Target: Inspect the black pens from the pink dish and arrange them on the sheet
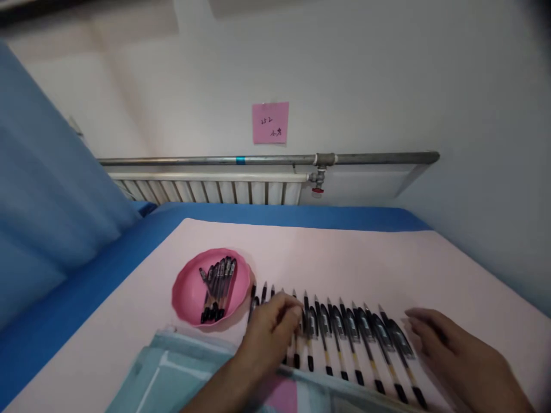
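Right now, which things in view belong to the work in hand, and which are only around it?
In the work:
row of black pens, with the left hand over part of it and the right hand near its end
caps beside them
pink dish, likely, holding more pens

Only around it:
pink note on the wall
radiator
pipe
blue curtain

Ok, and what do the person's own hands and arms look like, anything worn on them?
Both the left hand and right hand are bare, with no gloves and no rings showing. The left forearm has no sleeve, watch or bracelet in view; beyond the right hand, the frame ends. No cables or markings show.
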{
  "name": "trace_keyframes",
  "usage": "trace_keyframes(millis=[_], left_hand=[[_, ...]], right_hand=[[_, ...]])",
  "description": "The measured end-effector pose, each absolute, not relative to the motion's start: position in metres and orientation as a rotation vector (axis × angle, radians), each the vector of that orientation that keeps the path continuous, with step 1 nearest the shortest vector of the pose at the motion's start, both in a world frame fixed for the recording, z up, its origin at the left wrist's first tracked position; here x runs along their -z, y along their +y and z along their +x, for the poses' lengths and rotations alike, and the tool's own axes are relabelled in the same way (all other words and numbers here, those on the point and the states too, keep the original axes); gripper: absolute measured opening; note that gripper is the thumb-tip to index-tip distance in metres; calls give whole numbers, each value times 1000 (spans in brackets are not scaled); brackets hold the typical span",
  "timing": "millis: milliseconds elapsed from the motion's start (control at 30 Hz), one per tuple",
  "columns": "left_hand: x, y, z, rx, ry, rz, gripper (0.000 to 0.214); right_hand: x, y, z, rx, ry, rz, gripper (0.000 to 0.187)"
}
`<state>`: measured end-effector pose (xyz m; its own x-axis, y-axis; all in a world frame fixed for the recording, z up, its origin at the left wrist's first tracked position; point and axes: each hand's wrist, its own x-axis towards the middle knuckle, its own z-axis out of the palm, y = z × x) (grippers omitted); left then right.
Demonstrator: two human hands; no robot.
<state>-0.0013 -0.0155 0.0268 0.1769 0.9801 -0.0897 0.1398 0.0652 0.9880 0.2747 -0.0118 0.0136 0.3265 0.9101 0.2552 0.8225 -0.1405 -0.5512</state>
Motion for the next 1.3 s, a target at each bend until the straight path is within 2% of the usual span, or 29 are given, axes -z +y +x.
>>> trace_keyframes(millis=[100,200,333,400,700,867,1067,1167,1300], left_hand=[[-37,-2,-31,-1142,1453,1458,22],[-44,12,-70,-1295,1783,1463,24],[-43,26,-119,-1189,2244,1420,29],[-39,30,-134,-1142,2334,1391,27],[-22,36,-144,-1016,2380,1341,28],[-23,35,-142,-1021,2358,1321,27],[-23,35,-142,-1047,2332,1296,25],[-23,37,-145,-1037,2343,1312,25],[-23,40,-149,-979,2373,1340,26]], right_hand=[[-22,-15,265,-331,-1445,-1977,34],[-23,-19,257,-330,-1398,-1941,35],[-16,-22,253,-270,-1435,-1851,34],[-12,-23,254,-256,-1488,-1827,32],[-14,-26,239,-115,-1623,-1777,32],[-70,-35,190,-167,-2109,-1521,21],[-154,-34,109,-53,-2096,-1096,13],[-172,-30,78,-136,-2093,-944,13],[-168,-23,55,-247,-2046,-824,15]])
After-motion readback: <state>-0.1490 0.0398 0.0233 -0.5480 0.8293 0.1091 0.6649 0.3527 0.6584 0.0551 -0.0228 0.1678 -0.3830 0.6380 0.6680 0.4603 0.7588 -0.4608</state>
